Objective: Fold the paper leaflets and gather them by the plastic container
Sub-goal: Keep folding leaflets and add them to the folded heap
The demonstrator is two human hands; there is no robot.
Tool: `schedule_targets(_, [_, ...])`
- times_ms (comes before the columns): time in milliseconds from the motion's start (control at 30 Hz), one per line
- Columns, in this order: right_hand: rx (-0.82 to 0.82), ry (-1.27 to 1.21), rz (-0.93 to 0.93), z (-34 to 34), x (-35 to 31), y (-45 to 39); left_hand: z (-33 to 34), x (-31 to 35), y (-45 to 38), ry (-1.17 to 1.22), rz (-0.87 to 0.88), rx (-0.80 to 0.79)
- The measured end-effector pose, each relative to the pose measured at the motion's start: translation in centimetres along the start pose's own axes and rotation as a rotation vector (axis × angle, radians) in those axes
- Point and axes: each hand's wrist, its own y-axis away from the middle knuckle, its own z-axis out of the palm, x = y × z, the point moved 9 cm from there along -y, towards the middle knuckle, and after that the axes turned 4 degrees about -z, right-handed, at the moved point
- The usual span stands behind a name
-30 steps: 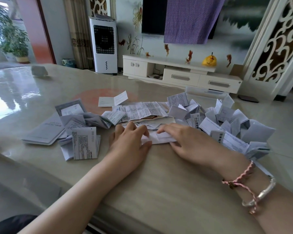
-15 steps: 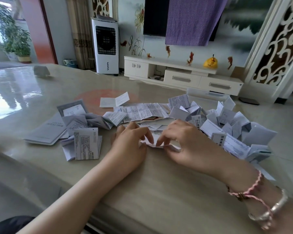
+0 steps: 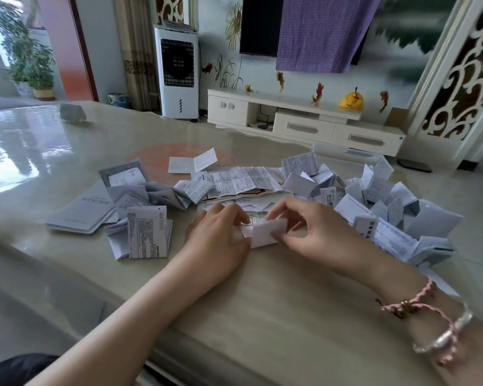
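Leaflets (image 3: 262, 179) are lying all over the middle of the big shiny table (image 3: 262, 316), some flat and open, some folded small. A heap of folded leaflets (image 3: 388, 207) is sitting on the right, next to the clear plastic container (image 3: 346, 153) at the far edge. A grey booklet (image 3: 80, 213) is resting on the left, and a folded printed sheet (image 3: 148, 232) is lying just beside it.

One small white leaflet (image 3: 265, 232) is being held just above the table, between both hands. The left hand (image 3: 218, 235) is pinching its left end, and the right hand (image 3: 315, 232) is pinching its right end with thumb and fingers.

This paper is looking thin, light and bendy, so it is likely going to crease easily and could slip or tear if pulled hard. Holding it by the two ends is looking best. The heap is sitting close to the table's right edge, so papers could be sliding off there. Bare table is lying near the person for pressing folds.
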Motion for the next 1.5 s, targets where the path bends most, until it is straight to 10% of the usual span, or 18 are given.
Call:
schedule_targets(700, [-0.054,-0.084,0.342,1.7,4.3,-0.7,0.7,0.5,0.0,0.024,-0.058,0.0])
schedule_targets(1500, [0.006,-0.193,0.329,1.0,3.0,0.0,0.4,1.1,-0.2,0.105,-0.085,-0.015])
